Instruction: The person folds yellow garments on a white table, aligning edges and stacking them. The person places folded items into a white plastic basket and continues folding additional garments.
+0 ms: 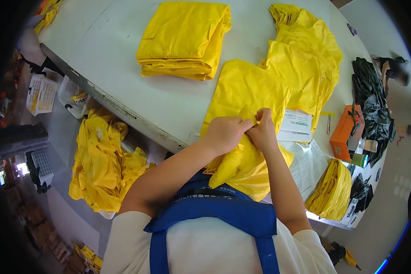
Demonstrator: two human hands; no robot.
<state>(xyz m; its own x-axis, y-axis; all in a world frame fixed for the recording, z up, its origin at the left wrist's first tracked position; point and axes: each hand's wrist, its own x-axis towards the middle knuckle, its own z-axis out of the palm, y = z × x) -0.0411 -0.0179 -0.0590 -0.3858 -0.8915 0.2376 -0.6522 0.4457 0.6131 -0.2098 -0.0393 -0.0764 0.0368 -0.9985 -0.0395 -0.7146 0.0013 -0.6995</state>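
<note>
A smooth yellow fabric piece [243,86] lies over the table's near edge and hangs down against my blue apron; it looks like a garment. Both hands meet on it with fingers pinched. My left hand [226,133] grips a fold of the fabric from the left. Close beside it, my right hand [263,130] pinches the same spot, fingertips bent together. Whether they also hold some small part there cannot be made out. Further back on the right, a long heap of yellow fabric [303,55] adjoins the piece I hold. A neatly folded yellow stack [182,34] sits to the left.
On the white table [109,50], printed papers [294,125], an orange box [347,132], dark bundled material [372,105] and a yellow folded bundle [331,189] lie at right. Yellow fabric [100,160] fills a container below the left edge. White baskets [42,93] stand beyond.
</note>
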